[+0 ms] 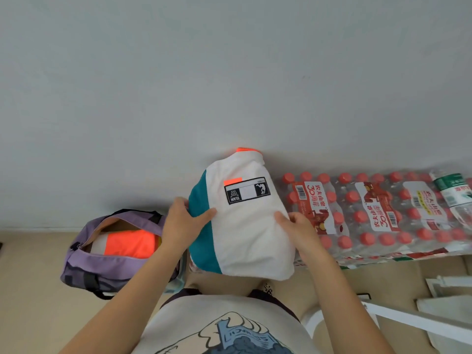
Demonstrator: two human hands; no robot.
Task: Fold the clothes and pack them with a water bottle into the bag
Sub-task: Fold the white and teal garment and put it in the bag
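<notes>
- Our left hand [185, 221] and right hand [297, 227] each pinch a side of the folded white-and-teal garment [245, 226].
- The purple bag [102, 267] gapes beside it, orange clothing [130, 244] inside.

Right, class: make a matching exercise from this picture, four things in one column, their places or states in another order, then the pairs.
1. bag
2. folded garment
3. bottle packs
4. orange cloth

A. held by left hand and right hand
B. inside the bag
C. on the floor, unzipped
D. stacked by the wall, right of the person

Pairs: 1-C, 2-A, 3-D, 4-B
</notes>
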